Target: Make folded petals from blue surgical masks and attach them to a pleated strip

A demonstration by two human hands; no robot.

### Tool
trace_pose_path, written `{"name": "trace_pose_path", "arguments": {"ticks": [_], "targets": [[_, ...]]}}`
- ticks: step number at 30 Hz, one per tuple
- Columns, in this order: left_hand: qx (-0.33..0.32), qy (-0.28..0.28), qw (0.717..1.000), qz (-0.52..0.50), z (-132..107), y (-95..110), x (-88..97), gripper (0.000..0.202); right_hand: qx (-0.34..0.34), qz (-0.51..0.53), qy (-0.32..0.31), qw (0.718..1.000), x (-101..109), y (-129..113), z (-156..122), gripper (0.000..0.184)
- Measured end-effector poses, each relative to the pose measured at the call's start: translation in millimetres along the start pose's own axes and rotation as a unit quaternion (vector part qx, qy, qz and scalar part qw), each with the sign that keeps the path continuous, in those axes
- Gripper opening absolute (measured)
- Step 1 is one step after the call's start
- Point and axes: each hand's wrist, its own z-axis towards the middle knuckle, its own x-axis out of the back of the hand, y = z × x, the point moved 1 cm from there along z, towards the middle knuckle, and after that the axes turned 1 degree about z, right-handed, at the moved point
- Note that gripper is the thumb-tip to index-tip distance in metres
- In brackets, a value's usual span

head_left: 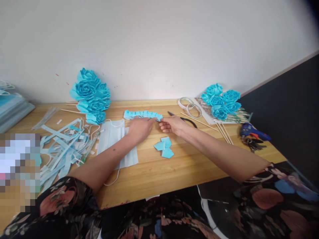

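A row of folded blue petals lies across the far middle of the wooden table. My left hand reaches over its near side, fingers closed at the right end of the row. At that same end my right hand has its thumb and fingers pinched together on a folded blue petal; the fingertips partly hide it. Nearer to me, several loose pointed blue petals overlap on the table. Beneath my left forearm lie pale blue face masks with white ear loops. Scissors rest just beyond my right hand.
Blue flowers stand at the back left, and more flowers lie at the back right. Cut mask strips are heaped on the left. Tape rolls, wooden sticks and a blue glue gun are on the right.
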Motion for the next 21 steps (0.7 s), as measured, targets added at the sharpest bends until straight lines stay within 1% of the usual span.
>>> {"name": "trace_pose_path", "arguments": {"ticks": [6, 12, 14, 16, 17, 18, 19, 21], "targets": [[0.000, -0.002, 1.000, 0.002, 2.0, -0.8, -3.3, 0.044, 0.018, 0.004, -0.019, 1.000, 4.0, 3.9, 3.8, 0.028], [-0.001, -0.010, 1.000, 0.009, 1.6, -0.6, -1.0, 0.042, 0.026, 0.010, -0.047, 0.999, 8.7, 8.1, 2.7, 0.025], [0.000, -0.012, 1.000, 0.011, 1.5, -0.4, -0.5, 0.042, 0.036, 0.007, -0.050, 0.998, 10.9, 11.0, 0.9, 0.020], [-0.001, -0.013, 1.000, 0.011, 1.6, -0.4, -0.6, 0.042, 0.076, -0.009, -0.036, 0.996, 14.0, 13.6, -0.6, 0.012], [-0.001, -0.013, 1.000, 0.010, 1.7, -0.4, -0.7, 0.042, 0.106, -0.032, -0.021, 0.994, 16.0, 14.2, -0.9, 0.012], [0.000, -0.011, 1.000, 0.009, 1.8, -0.5, -0.9, 0.042, 0.144, -0.070, -0.002, 0.987, 18.3, 14.3, -0.9, 0.019], [0.000, -0.009, 1.000, 0.009, 1.9, -0.5, -1.2, 0.042, 0.187, -0.121, 0.021, 0.975, 20.7, 13.6, -0.4, 0.027], [0.001, -0.006, 1.000, 0.009, 2.0, -0.5, -1.7, 0.043, 0.267, -0.240, 0.073, 0.931, 25.8, 10.8, 1.6, 0.037]]}}
